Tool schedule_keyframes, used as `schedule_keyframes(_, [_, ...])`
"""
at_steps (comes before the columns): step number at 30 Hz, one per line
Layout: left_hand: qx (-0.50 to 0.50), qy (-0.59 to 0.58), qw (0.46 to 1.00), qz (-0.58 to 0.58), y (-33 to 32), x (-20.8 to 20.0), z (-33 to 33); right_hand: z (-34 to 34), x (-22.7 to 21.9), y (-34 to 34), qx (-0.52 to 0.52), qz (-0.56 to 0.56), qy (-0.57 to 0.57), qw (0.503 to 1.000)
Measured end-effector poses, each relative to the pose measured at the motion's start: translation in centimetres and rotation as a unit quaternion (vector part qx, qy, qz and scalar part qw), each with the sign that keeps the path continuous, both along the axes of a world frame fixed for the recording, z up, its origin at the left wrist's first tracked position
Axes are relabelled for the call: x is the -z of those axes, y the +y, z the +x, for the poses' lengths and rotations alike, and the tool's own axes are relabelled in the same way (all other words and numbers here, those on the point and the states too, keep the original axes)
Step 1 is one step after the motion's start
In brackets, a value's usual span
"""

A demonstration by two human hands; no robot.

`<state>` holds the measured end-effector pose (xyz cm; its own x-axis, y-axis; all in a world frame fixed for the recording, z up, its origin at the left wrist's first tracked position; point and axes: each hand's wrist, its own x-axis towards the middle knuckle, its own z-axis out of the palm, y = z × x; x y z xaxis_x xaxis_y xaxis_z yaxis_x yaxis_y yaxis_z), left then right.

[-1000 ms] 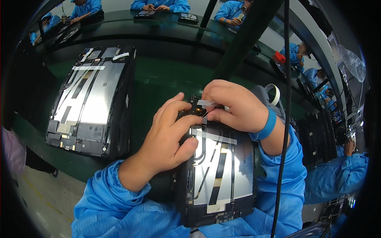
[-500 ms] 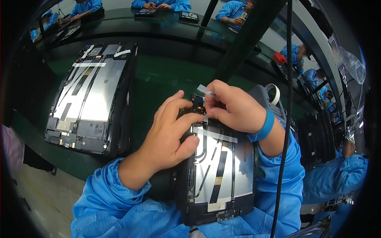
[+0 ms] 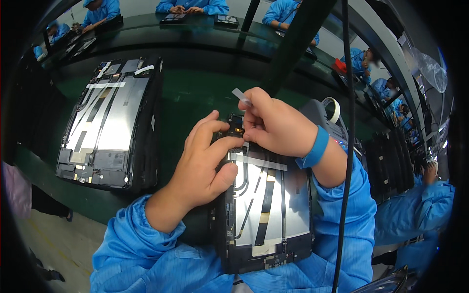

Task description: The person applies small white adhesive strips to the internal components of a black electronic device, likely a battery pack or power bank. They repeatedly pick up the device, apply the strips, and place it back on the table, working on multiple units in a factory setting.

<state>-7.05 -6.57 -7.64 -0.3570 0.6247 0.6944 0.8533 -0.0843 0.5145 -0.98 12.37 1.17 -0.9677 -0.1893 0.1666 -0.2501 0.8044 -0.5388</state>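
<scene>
In front of me lies an opened tablet (image 3: 298, 195), its black frame around a silver inner plate with dark ribbon cables and a white tape strip across it. My left hand (image 3: 198, 158) rests at its upper left edge, fingers spread, index fingertip beside my right fingertips. My right hand (image 3: 286, 124), with a blue wristband (image 3: 315, 146), is closed over the tablet's far end. A short translucent tape strip (image 3: 239, 94) sticks up from its fingers; the thumb and index finger meet low over the small circuit parts (image 3: 237, 128), partly hiding what they touch.
A stack of similar opened tablets (image 3: 105, 122) stands on the green table (image 3: 183, 93) at left. At right are a grey device (image 3: 317, 111), a tape roll (image 3: 332, 110) and black stacked trays (image 3: 390, 161). A black cable (image 3: 346, 161) hangs down; a dark post (image 3: 299, 46) rises behind. Co-workers sit beyond.
The scene has shifted slightly in view. My right fingertips have come down closer to the circuit parts and my left index finger; the tape strip is still in my right hand.
</scene>
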Motion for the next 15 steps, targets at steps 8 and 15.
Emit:
schedule_keyframes(8, [0.0,-0.011,1.0,0.011,0.0,0.2,0.0,-1.0,-0.3,0.4,0.072,-0.099,-0.088,0.989])
schedule_keyframes(15, [0.0,-0.014,1.0,-0.005,-0.3,0.0,0.4,-1.5,-0.6,0.1,0.11,-0.143,-0.136,0.974])
